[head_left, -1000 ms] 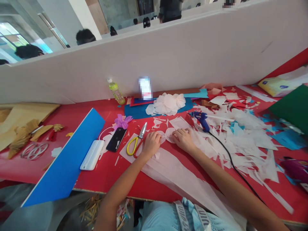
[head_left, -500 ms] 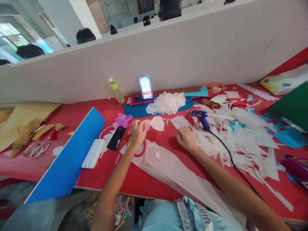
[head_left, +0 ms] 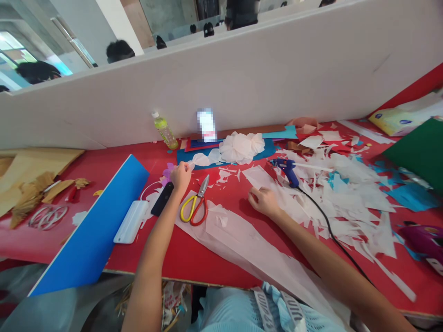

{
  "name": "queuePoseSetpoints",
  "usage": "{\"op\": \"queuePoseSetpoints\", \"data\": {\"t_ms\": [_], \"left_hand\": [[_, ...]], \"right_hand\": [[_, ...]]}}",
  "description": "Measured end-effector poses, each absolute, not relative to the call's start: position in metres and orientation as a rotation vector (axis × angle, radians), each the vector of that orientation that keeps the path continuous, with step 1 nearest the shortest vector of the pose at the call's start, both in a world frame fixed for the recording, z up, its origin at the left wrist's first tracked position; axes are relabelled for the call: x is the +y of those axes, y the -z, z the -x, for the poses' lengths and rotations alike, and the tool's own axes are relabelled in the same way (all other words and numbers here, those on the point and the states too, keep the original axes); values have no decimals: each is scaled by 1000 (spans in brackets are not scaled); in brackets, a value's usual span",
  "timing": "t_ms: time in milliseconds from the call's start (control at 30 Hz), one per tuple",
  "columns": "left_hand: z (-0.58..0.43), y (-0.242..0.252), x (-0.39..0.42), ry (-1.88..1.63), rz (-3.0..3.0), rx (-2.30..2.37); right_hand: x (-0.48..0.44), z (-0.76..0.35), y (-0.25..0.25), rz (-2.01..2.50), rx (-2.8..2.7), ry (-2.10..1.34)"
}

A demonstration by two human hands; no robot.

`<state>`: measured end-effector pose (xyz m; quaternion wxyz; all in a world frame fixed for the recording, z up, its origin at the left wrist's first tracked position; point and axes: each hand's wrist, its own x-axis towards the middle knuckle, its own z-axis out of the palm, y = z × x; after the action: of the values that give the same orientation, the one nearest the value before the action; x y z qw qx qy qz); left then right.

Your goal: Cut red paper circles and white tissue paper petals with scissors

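Note:
My left hand is closed in a pinch at the near end of a white paper petal, beside the blue sheets at the back of the table. To the petal's right lies a cluster of ruffled white paper flowers. Scissors with one yellow and one red handle rest below the hand, on a long strip of white paper. My right hand is loosely closed over the red table, with nothing visible in its curled fingers. Left of it are small white scraps.
A blue glue gun with a black cord lies among white paper scraps on the right. At left are a black phone, a white power bank and a leaning blue board. A bottle stands by the partition.
My left hand has moved up and left with the white petal, uncovering the scissors. The right hand has shifted slightly down and left, and its fingers are more curled.

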<state>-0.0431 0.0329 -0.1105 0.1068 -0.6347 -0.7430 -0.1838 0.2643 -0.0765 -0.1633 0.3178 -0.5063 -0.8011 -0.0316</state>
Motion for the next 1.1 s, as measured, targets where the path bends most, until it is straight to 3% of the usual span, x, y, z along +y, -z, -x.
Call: {"op": "queuePoseSetpoints", "data": {"t_ms": [300, 733, 1100], "left_hand": [[45, 119, 58, 470, 1805, -2273], [48, 69, 123, 743, 1513, -2312], [34, 97, 117, 781, 1680, -2241]], "right_hand": [[-77, -264, 165, 1347, -2114, 99], [-75, -264, 163, 1322, -2130, 88], [-75, -263, 163, 1295, -2118, 100]]}}
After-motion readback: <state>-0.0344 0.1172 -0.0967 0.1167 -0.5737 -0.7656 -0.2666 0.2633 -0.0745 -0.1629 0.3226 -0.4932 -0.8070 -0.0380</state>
